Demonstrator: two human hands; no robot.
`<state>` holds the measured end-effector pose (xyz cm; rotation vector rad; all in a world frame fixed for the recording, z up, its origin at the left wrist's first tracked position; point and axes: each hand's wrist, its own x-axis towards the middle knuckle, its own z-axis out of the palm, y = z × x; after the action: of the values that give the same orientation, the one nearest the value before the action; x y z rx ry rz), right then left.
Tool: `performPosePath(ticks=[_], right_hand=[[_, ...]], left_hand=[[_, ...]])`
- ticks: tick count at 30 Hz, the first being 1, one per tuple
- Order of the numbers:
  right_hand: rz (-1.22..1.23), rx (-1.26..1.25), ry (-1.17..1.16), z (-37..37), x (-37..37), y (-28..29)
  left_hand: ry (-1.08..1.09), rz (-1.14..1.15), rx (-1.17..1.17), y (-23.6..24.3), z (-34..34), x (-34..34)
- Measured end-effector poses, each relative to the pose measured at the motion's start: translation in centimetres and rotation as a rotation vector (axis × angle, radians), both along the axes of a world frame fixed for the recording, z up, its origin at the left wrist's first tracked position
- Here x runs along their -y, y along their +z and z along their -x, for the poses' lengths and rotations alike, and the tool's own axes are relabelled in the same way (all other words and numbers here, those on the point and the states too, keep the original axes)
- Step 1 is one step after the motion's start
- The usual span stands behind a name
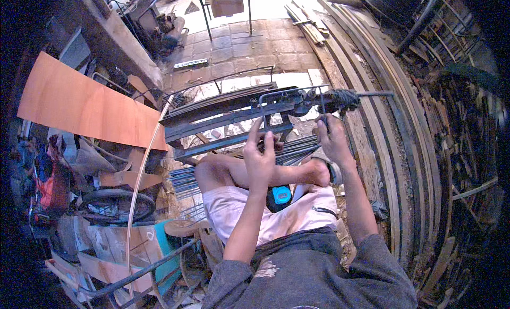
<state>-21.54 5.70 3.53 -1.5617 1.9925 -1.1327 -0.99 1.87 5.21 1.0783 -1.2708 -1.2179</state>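
Note:
A thin metal rod point(291, 90), bent into a U with its two legs toward me, lies over the dark metal bench. My right hand point(332, 136) is closed around the lower end of its right leg. My left hand point(259, 154) is at the left leg, index finger stretched along it and the other fingers curled; the rod's end is hidden there. Beside the rod, a dark clamp-like fixture point(305, 103) with a wrapped bundle point(342, 100) sits at the bench's right end. A blue tape measure point(281, 195) rests at my lap.
The metal bench point(223, 125) stands before my crossed leg, with several thin rods point(186, 181) beneath. Long timber planks point(366, 96) run along the right. An orange-brown sheet point(87, 102), a bent pale strip point(139, 187) and a bicycle wheel point(117, 205) are at left.

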Motion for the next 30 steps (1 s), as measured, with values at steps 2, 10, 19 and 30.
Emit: performPosePath(ticks=[2, 10, 19, 30], right_hand=[[0.138, -0.072, 0.003, -1.7, 0.1, 1.3], [-0.025, 0.12, -0.082, -4.1, 1.7, 2.8], [-0.192, 0.245, -0.042, -2.4, 2.6, 3.8], [-0.148, -0.068, -0.035, -2.4, 1.5, 1.8]], left_hand=[[0.045, -0.03, 0.044, 0.1, -0.4, 0.2], [0.12, 0.033, 0.297, 0.4, -1.3, 2.8], [-0.016, -0.051, 0.427, 0.9, -1.9, 3.7], [-0.01, 0.003, 0.484, -0.7, -1.2, 3.4]])
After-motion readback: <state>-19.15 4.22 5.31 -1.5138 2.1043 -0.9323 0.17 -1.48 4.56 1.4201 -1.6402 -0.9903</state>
